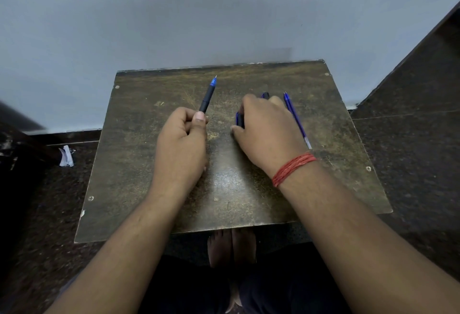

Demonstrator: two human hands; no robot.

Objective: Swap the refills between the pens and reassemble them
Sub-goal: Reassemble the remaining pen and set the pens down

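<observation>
At centre frame, the left hand (183,137) grips a black-barrelled pen with a blue tip (207,96) pointing up-frame, over a worn brown wooden board (154,189). Right of it, the right hand (263,129) curls over a dark blue pen part (240,118); a loose blue refill (296,119) lies just beside it.

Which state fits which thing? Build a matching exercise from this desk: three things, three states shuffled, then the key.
Things:
1. pen with black grip
2. loose blue refill
3. red thread band

States:
A. lying on the table, just right of the right hand
B. wound round the right wrist
C. gripped in the left hand, tip pointing away from the person

Pairs: 1-C, 2-A, 3-B
</observation>
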